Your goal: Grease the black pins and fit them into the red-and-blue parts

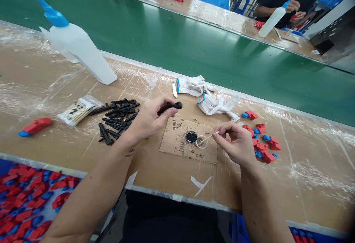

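Note:
My left hand [155, 117] grips a black plastic part [178, 105], whose squared end sticks out past the thumb. Pinched in my right hand [235, 139] is a thin cotton swab [207, 138]; its tip reaches into a small clear cup [203, 145]. Touching that cup is another little cup of black liquid [191, 137]. Both cups stand on a stained piece of cardboard [169, 139]. A pile of black plastic parts [119, 113] lies left of my left hand. Several red and blue parts [260, 146] are scattered just beyond my right hand.
White gloves [194, 86] lie behind the cardboard. A white squeeze bottle [83, 47] and a bag of cotton swabs [79, 110] are at left. A green conveyor belt [166, 36] runs across the back; co-workers sit beyond it. Bins of red-blue parts [27, 198] flank the table's front edge.

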`<state>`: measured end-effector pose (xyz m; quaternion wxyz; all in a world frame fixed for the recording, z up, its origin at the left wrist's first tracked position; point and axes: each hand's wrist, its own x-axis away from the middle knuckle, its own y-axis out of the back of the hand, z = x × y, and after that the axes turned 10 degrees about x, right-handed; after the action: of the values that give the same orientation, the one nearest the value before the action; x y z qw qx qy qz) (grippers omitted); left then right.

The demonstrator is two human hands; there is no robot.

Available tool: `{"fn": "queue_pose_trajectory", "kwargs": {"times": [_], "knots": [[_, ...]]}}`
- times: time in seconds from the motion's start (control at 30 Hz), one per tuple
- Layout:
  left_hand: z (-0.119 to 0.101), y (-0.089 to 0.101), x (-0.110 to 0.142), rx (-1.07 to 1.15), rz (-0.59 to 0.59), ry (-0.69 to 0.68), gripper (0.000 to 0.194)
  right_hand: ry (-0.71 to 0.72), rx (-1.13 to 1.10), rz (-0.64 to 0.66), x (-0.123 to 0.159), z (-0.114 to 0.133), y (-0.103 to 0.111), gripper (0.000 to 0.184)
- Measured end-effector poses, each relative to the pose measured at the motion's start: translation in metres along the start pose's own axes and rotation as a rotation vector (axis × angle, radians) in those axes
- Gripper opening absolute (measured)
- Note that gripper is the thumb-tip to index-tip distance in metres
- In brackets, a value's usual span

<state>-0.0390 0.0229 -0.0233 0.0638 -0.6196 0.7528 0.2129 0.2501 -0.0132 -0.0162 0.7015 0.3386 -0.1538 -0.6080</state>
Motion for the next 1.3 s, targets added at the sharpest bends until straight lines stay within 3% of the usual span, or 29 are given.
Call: {"fn": "queue_pose_trajectory", "kwargs": {"times": [0.2,0.4,0.73,0.97,1.1,1.3], "knots": [[-0.01,-0.007,-0.001,-0.111,-0.053,-0.115,0.011,-0.01,-0.098,-0.074,0.001,0.001,0.003,0.016],[-0.017,-0.02,0.002,-0.101,0.013,-0.183,0.01,-0.002,-0.248,-0.186,-0.002,0.011,0.01,0.016],[-0.023,-0.03,0.007,-0.133,0.084,-0.309,0.009,0.07,-0.23,-0.382,-0.007,0.027,0.021,0.016],[-0.027,-0.034,0.01,-0.058,0.128,-0.321,0.011,0.222,-0.139,-0.542,-0.019,0.061,0.022,0.015],[-0.029,-0.035,0.011,-0.026,0.168,-0.347,0.012,0.267,-0.112,-0.512,-0.023,0.072,0.017,0.016],[-0.03,-0.036,0.012,-0.025,0.175,-0.376,0.009,0.285,-0.1,-0.435,-0.022,0.07,0.013,0.017]]}}
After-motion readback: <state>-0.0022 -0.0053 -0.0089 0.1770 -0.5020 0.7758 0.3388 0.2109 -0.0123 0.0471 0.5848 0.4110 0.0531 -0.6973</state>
